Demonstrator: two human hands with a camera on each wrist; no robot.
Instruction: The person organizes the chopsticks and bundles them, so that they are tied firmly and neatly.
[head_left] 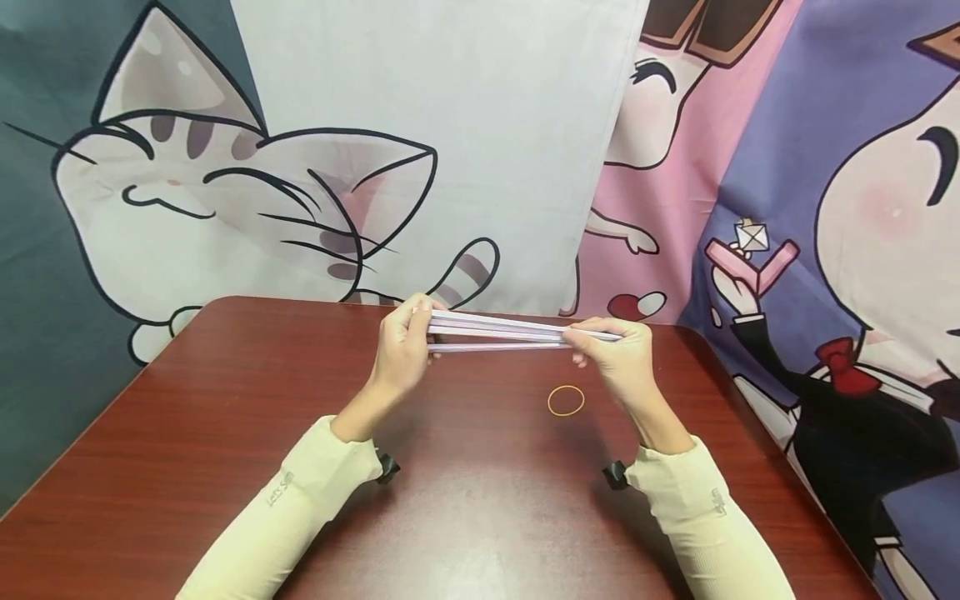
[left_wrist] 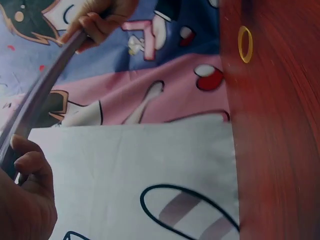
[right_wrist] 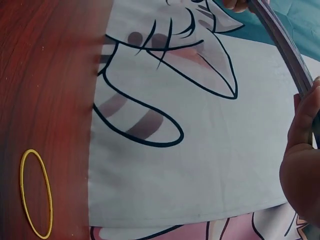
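Head camera looks forward and down; both wrist views (nearer, turned sideways) share the strips.

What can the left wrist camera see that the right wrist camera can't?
Of these two, only the left wrist view shows the pink L-shaped drawing and the drawn hand beside it. Only the right wrist view shows the cat's whiskers and the teal cloth. Both share the striped tail, the yellow ring on the table, and the bundle held by the left hand and right hand.
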